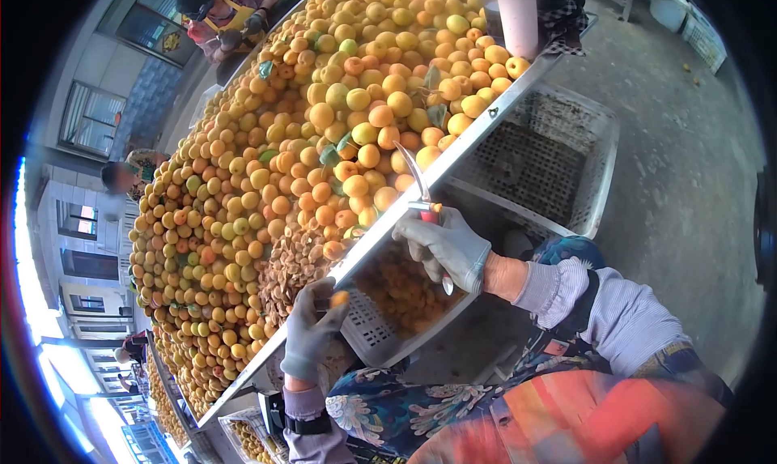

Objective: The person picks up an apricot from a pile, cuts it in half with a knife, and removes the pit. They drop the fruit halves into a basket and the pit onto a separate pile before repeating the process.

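Note:
My right hand [445, 249], in a grey glove, is closed around a curved knife [415, 171] with a red handle. Its blade points up, over the metal edge of the table. A small silvery end [447, 286] shows below the same hand; what it belongs to I cannot make out. My left hand [310, 334], also gloved, pinches a small orange apricot piece [340, 299] between thumb and fingers. That hand is beside a white crate [368, 326] holding apricot pieces [409, 290]. Brown apricot pits [295, 266] lie heaped on the table above the left hand.
Whole apricots [275, 156] cover the sloping table, whose metal rim [477, 132] runs diagonally. Another white crate [599, 156] stands to the right, below the rim. A pink cylindrical container [516, 19] stands at the far corner. A co-worker [227, 14] is across the table.

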`<act>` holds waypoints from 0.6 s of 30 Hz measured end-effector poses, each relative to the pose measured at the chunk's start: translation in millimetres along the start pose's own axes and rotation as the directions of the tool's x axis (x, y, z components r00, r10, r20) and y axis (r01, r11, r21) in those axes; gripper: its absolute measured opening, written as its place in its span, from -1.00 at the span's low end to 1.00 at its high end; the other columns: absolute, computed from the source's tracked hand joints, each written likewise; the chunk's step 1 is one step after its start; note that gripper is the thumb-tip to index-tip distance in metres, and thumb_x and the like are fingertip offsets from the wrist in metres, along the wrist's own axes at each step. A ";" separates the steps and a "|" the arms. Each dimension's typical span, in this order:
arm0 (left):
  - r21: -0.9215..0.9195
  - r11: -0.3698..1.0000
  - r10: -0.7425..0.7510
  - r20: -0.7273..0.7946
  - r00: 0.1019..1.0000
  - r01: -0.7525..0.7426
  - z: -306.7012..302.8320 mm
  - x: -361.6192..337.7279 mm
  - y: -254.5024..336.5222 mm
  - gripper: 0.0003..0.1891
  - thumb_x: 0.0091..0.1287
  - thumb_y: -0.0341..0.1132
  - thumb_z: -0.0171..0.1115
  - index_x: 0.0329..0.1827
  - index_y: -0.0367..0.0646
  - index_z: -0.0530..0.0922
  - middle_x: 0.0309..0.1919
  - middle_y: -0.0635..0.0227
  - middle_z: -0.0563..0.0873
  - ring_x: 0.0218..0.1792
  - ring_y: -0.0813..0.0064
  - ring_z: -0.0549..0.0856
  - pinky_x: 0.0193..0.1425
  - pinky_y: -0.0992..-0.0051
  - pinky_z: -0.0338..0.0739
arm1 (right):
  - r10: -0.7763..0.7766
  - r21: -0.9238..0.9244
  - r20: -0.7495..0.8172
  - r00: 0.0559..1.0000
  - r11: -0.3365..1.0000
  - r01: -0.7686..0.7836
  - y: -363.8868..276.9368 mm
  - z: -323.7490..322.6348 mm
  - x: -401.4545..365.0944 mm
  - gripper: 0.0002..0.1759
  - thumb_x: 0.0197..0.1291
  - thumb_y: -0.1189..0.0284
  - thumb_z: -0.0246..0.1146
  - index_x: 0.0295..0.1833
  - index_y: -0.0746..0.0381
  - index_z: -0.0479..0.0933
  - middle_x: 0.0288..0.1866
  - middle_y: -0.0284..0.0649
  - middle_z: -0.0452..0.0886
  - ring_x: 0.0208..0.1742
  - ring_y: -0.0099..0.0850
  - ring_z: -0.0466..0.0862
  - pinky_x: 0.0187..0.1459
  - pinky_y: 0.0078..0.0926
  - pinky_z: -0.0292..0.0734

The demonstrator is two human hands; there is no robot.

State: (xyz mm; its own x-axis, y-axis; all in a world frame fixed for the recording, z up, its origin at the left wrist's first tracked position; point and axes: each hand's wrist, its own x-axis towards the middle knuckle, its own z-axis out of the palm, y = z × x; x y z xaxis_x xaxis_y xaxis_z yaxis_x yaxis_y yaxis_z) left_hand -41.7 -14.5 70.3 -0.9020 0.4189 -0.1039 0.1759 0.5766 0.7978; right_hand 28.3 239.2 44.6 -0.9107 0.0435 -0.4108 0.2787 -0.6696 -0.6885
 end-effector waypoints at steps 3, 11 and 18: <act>0.081 0.996 -0.030 -0.057 0.998 0.035 -1.1 18.4 9.5 -0.65 0.28 -0.43 0.29 0.12 -0.27 0.51 -0.12 0.39 0.59 -0.17 0.66 0.54 -0.10 0.64 0.50 | 0.027 0.011 0.017 0.999 1.000 -0.028 -0.4 -0.5 -0.9 -0.81 0.28 0.28 0.22 -0.25 0.18 0.52 -0.58 -0.45 0.39 -0.74 -0.73 0.28 -0.73 -0.75 0.17; 0.007 0.955 0.285 -0.283 0.916 -0.295 25.5 200.6 23.3 -0.49 0.24 -0.34 0.35 0.24 -0.26 0.45 0.08 0.19 0.61 0.10 0.40 0.59 0.22 0.45 0.46 | 0.072 0.022 0.061 0.996 0.997 -0.074 7.2 1.4 1.7 -0.80 0.25 0.25 0.24 -0.23 0.17 0.55 -0.55 -0.44 0.39 -0.68 -0.74 0.30 -0.68 -0.77 0.17; -0.026 0.950 0.288 -0.311 0.906 -0.311 79.5 295.7 15.8 -0.44 0.25 -0.40 0.32 0.33 -0.13 0.37 0.16 0.10 0.58 0.15 0.30 0.60 0.20 0.42 0.49 | 0.089 -0.018 -0.013 0.996 0.996 -0.089 0.5 -6.8 4.8 -0.76 0.21 0.21 0.28 -0.19 0.16 0.54 -0.53 -0.41 0.44 -0.71 -0.71 0.33 -0.71 -0.73 0.21</act>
State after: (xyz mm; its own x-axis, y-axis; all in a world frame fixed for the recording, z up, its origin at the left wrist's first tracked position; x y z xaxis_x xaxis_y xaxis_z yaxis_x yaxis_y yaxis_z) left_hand -274.3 174.3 5.0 -0.8889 0.3277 0.3199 0.4373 0.3995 0.8057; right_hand 26.2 244.1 38.2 -0.8783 -0.0064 -0.4780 0.3639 -0.6574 -0.6599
